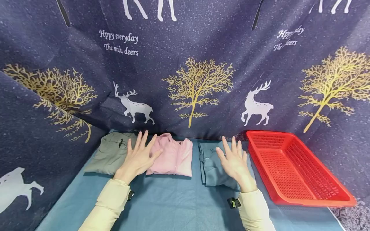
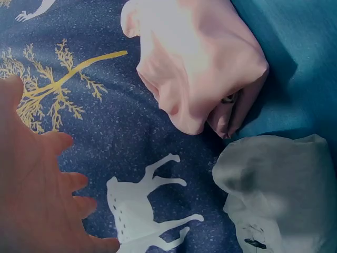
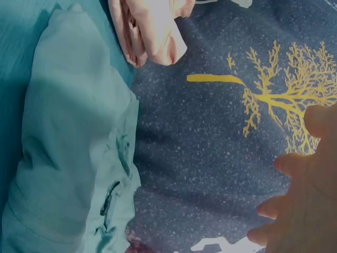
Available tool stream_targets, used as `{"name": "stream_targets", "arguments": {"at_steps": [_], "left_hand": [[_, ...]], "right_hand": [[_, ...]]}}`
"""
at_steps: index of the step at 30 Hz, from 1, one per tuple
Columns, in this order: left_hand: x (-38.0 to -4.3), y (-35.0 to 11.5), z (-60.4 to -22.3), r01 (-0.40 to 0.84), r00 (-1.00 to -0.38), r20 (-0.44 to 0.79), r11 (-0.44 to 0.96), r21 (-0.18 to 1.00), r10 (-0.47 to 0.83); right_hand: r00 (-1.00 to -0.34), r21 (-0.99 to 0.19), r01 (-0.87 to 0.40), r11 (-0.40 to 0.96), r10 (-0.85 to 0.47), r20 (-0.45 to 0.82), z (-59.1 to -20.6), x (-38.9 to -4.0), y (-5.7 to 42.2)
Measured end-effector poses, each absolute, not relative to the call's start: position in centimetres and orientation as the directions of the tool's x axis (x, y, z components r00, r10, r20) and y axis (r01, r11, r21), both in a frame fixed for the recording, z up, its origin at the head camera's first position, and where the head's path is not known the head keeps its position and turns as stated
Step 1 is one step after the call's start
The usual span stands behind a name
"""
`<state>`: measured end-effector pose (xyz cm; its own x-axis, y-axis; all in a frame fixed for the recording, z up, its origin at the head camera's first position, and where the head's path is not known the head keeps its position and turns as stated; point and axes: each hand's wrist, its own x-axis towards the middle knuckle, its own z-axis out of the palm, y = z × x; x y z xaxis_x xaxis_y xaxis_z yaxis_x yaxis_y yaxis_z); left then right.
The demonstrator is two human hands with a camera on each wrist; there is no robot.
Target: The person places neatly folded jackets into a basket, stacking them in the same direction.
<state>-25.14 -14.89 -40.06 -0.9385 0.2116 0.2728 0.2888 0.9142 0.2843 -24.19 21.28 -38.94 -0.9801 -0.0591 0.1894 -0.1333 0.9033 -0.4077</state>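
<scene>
Three folded garments lie in a row along the back of the table: a grey-green one (image 1: 105, 155) at left, a pink one (image 1: 176, 157) in the middle and a teal one (image 1: 212, 170) at right. My left hand (image 1: 138, 157), fingers spread, overlaps the gap between the grey-green and pink garments in the head view. Over the teal garment is my right hand (image 1: 235, 162), fingers spread too. Neither hand holds anything. In the left wrist view the pink garment (image 2: 200, 63) and the grey-green garment (image 2: 284, 190) show apart from the palm; the right wrist view shows the teal garment (image 3: 68, 132).
A red plastic basket (image 1: 302, 200) with perforated walls stands on the right of the table, beside the teal garment. A dark blue curtain (image 1: 185, 41) printed with deer and trees hangs behind and at the left. Blue cloth (image 1: 173, 205) covers the table.
</scene>
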Motion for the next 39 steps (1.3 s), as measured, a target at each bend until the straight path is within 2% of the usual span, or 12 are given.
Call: {"name": "stream_targets", "arguments": {"at_steps": [14,21,28,39], "left_hand": [[-25.2,-15.5,-40.8,0.268,-0.944,0.269,0.916,0.299,0.188],[-25.3,-16.7,-41.7,0.252,-0.952,0.246,0.919,0.303,0.180],[-25.5,-18.2,-43.0,0.240,-0.961,0.220,0.897,0.370,0.166],[-25.7,-21.9,-44.7,0.205,-0.977,0.140,0.897,0.392,0.162]], "right_hand": [[-0.977,-0.472,-0.177,0.864,-0.098,0.188,-39.9,-24.5,19.5],[-0.935,-0.539,-0.320,0.779,-0.168,0.312,-41.0,-24.4,17.5],[-0.918,-0.596,-0.384,0.705,-0.220,0.331,-42.0,-24.3,14.8],[-0.835,-0.580,-0.545,0.605,-0.330,0.441,-43.0,-24.3,7.8]]}}
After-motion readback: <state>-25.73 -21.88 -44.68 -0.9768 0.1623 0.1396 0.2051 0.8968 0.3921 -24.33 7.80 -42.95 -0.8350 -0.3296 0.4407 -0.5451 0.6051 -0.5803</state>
